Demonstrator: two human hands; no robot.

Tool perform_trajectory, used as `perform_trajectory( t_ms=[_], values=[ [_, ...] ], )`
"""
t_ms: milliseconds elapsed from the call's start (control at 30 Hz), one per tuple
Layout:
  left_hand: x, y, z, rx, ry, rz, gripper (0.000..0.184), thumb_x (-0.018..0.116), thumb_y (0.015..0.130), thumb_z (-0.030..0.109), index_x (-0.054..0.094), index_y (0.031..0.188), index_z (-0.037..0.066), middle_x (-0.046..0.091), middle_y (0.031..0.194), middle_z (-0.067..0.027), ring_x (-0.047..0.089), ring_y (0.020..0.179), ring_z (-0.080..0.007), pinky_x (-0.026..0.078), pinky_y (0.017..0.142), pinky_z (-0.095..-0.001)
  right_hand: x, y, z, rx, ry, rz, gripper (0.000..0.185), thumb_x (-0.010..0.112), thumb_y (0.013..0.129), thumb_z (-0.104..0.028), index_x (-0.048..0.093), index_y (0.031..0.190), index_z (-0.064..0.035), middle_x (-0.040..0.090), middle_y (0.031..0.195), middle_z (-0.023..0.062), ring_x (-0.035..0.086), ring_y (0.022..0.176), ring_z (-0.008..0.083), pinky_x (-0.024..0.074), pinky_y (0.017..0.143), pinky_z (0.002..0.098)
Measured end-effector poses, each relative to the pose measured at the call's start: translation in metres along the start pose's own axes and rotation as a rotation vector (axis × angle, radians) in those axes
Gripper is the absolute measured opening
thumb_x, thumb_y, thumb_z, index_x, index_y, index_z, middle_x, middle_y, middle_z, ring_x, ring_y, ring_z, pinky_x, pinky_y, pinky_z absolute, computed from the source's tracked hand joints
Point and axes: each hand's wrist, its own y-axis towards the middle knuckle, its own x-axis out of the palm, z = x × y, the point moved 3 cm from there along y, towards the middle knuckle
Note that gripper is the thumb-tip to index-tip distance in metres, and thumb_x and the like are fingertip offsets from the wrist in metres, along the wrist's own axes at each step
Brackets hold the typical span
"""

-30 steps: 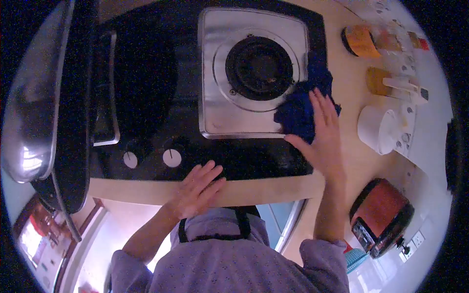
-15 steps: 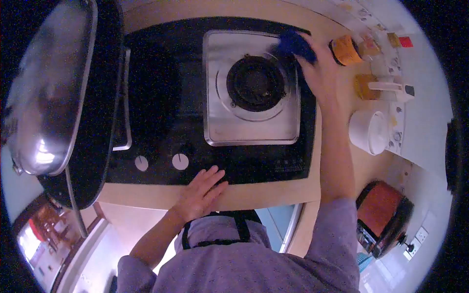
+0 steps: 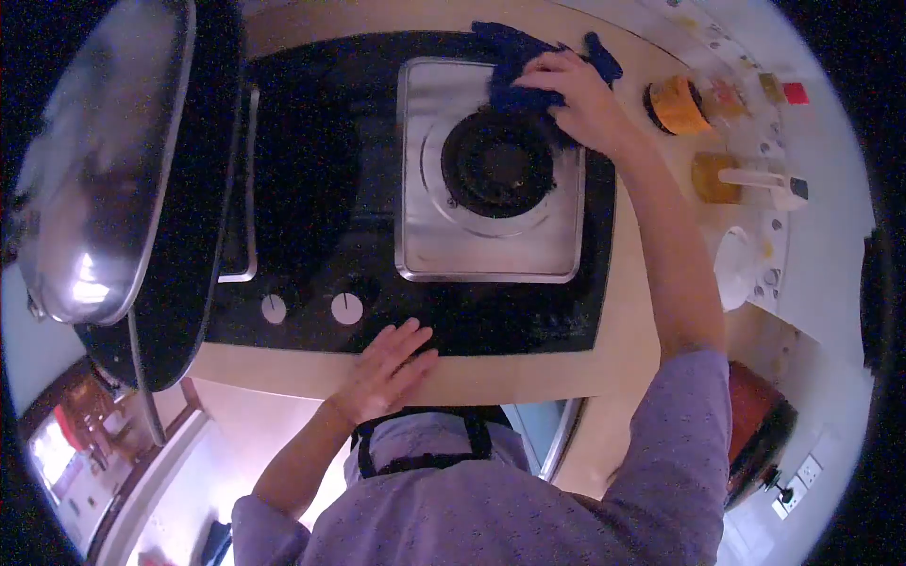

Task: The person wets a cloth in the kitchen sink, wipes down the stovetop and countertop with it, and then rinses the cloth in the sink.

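A dark blue cloth (image 3: 514, 52) lies bunched over the far right corner of the silver burner tray (image 3: 486, 259). My right hand (image 3: 580, 94) grips it, with fingers bent into the fabric, and part of the cloth spreads behind the hand over the cooktop's back edge. Just in front of the cloth sits the round black burner (image 3: 497, 163). My left hand (image 3: 389, 370) rests with fingers spread on the front edge of the black cooktop (image 3: 453, 311), holding nothing. Two white knobs are close by, the nearer one (image 3: 347, 308) just beyond its fingertips.
On the left stands a large pan with a glass lid (image 3: 104, 170), covering part of the cooktop. Along the right wall are an orange-labelled jar (image 3: 677, 106), a container of yellow liquid (image 3: 717, 177), a white bowl (image 3: 734, 269) and a reddish-brown appliance (image 3: 750, 415).
My right hand has moved left with the cloth, which now spreads wider along the back of the tray. The right forearm slants more. My left hand stays in place.
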Motion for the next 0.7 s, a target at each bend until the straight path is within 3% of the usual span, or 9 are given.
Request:
perform_trajectory(
  t_ms=[133,267,433,500,633,700],
  values=[
    [-0.001,-0.004,0.005,0.003,-0.039,-0.022,0.052,0.070,0.072,0.011,0.055,0.121,0.004,0.044,0.136,-0.0175,0.040,0.128,-0.0357,0.036,0.103,-0.0501,-0.008,-0.066,-0.021,0.219,-0.066,0.096,0.050,0.064,0.064,0.000,0.061,0.112,-0.0123,0.058,0.109,0.0116,0.051,0.107,0.0330,0.0420,0.094,0.0408],
    [-0.003,-0.005,0.007,0.005,-0.070,-0.084,0.053,0.069,0.073,0.017,0.054,0.122,0.004,0.037,0.140,-0.0171,0.032,0.133,-0.0367,0.027,0.108,-0.0512,-0.001,-0.112,-0.061,0.386,-0.071,0.180,0.050,0.065,0.065,-0.001,0.060,0.113,-0.0090,0.056,0.111,0.0129,0.050,0.107,0.0340,0.0415,0.094,0.0409],
    [0.008,-0.014,0.009,0.031,-0.087,-0.078,0.053,0.069,0.071,0.017,0.054,0.121,0.004,0.038,0.139,-0.0166,0.032,0.133,-0.0362,0.026,0.109,-0.0510,0.012,-0.160,-0.140,0.579,-0.178,0.178,0.053,0.068,0.065,-0.006,0.057,0.117,-0.0049,0.052,0.116,0.0155,0.048,0.109,0.0351,0.0388,0.095,0.0438],
    [0.010,-0.014,0.014,0.076,-0.109,-0.019,0.051,0.069,0.072,0.016,0.054,0.120,0.004,0.039,0.138,-0.0168,0.033,0.132,-0.0364,0.027,0.109,-0.0510,0.012,-0.173,-0.181,0.625,-0.177,0.195,0.051,0.068,0.065,-0.001,0.057,0.115,-0.0027,0.053,0.114,0.0152,0.050,0.107,0.0352,0.0386,0.096,0.0418],
    [-0.004,-0.023,0.024,0.182,-0.104,-0.040,0.046,0.067,0.078,0.019,0.055,0.119,0.004,0.043,0.134,-0.0174,0.039,0.128,-0.0364,0.031,0.107,-0.0490,0.038,-0.150,-0.250,0.676,-0.180,0.146,0.063,0.071,0.072,-0.017,0.046,0.127,-0.0005,0.047,0.121,0.0195,0.044,0.112,0.0369,0.0359,0.093,0.0451],
    [-0.008,-0.037,0.029,0.173,-0.111,-0.068,0.045,0.067,0.078,0.021,0.054,0.119,0.004,0.045,0.132,-0.0171,0.041,0.126,-0.0365,0.033,0.106,-0.0477,0.055,-0.120,-0.276,0.573,-0.123,0.163,0.065,0.071,0.070,-0.016,0.046,0.129,-0.0020,0.047,0.122,0.0202,0.044,0.114,0.0372,0.0337,0.095,0.0474]
  ],
)
